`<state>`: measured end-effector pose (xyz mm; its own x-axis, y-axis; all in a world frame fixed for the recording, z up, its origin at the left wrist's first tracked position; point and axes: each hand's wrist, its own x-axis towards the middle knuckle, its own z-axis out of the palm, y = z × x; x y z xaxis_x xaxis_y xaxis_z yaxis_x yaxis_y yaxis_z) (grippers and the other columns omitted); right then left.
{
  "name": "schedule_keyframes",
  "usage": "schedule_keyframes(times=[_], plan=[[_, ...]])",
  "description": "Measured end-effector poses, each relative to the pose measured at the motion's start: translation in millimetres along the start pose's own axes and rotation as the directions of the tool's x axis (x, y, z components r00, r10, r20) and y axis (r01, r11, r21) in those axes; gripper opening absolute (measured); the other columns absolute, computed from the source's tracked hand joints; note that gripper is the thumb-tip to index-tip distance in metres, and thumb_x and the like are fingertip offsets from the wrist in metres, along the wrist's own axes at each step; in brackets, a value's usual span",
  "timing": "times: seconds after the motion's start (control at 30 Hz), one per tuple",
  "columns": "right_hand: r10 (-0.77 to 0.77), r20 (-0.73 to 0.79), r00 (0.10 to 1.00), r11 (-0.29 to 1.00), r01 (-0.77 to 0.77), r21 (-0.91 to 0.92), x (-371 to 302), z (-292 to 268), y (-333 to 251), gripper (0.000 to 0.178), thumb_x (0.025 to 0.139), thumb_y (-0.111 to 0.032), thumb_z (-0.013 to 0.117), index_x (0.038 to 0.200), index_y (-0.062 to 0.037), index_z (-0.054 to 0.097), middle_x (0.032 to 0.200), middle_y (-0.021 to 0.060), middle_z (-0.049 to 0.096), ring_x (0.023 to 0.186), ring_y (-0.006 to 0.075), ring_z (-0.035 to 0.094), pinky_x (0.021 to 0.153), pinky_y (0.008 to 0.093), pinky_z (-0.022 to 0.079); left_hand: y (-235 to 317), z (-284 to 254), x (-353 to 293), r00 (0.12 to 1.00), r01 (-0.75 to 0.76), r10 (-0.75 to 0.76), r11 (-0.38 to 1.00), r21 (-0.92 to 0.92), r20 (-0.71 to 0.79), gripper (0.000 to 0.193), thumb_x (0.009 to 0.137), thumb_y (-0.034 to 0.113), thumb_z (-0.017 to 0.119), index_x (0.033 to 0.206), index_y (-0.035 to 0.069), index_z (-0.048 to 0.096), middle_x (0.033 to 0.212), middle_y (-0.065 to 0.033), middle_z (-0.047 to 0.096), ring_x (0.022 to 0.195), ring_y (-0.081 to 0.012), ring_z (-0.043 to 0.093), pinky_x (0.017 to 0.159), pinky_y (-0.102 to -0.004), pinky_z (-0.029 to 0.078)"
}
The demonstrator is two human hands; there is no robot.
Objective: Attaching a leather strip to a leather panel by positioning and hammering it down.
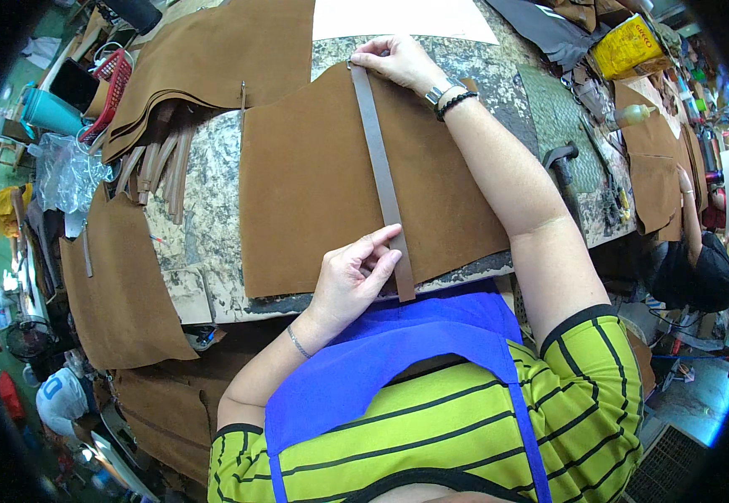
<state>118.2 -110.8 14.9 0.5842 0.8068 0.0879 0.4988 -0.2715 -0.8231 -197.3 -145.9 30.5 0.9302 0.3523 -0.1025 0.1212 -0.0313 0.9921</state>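
A large brown leather panel lies flat on the worktable in front of me. Lengthwise over it runs a narrow grey-brown leather strip, its near end sticking out past the panel's edge toward my apron. At the far end, my right hand pinches the strip's tip between thumb and fingers, by the panel's top edge. My left hand rests near the close end, with index finger and thumb apart and their tips touching the strip's surface. A small metal piece at the strip's far tip is too small to make out.
Stacked brown leather sheets lie at the far left, above a bundle of leather strips. A hammer is right of my forearm, near a glue bottle and yellow can. Another person's arm shows at far right.
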Motion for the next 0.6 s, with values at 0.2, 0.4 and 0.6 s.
schedule_keyframes(times=[0.2, 0.4, 0.6], plan=[[-0.049, 0.010, 0.999, 0.998, 0.049, -0.029, 5.8, 1.6, 2.7, 0.028, 0.086, -0.035, 0.069, 0.098, -0.0099, 0.073, 0.082, 0.0008, 0.068, 0.075, 0.0076, 0.059, 0.070, 0.0253, 0.049, 0.4, -2.2, 1.6, 1.000, -0.008, 0.007, 0.999, 0.041, 0.019, 0.036, 0.090, 0.009, 0.063, 0.125, 0.001, 0.058, 0.075, 0.0019, 0.061, 0.063, -0.0025, 0.054, 0.060, -0.0178, 0.047], [0.078, 0.014, 0.997, 0.974, -0.079, 0.211, -3.2, -3.7, -3.1, 0.035, 0.091, -0.039, 0.062, 0.112, -0.0116, 0.067, 0.088, -0.0029, 0.064, 0.076, 0.0056, 0.055, 0.064, 0.0226, 0.048, 24.6, -19.9, 8.8, 0.996, 0.051, -0.065, 0.977, 0.205, 0.059, 0.040, 0.090, 0.013, 0.063, 0.129, 0.003, 0.054, 0.060, 0.0045, 0.051, 0.055, -0.0031, 0.045, 0.053, -0.0205, 0.038], [0.018, -0.073, 0.997, 0.935, 0.009, 0.355, -23.1, -5.6, 12.3, 0.027, 0.092, -0.027, 0.063, 0.112, -0.0101, 0.065, 0.090, -0.0033, 0.065, 0.077, 0.0037, 0.055, 0.064, 0.0182, 0.048, 42.8, -55.0, 94.0, 0.932, -0.295, 0.362, 0.729, 0.618, 0.018, 0.031, 0.086, 0.021, 0.065, 0.114, 0.007, 0.063, 0.087, -0.0105, 0.062, 0.075, -0.0226, 0.059, 0.070, -0.0334, 0.049]])
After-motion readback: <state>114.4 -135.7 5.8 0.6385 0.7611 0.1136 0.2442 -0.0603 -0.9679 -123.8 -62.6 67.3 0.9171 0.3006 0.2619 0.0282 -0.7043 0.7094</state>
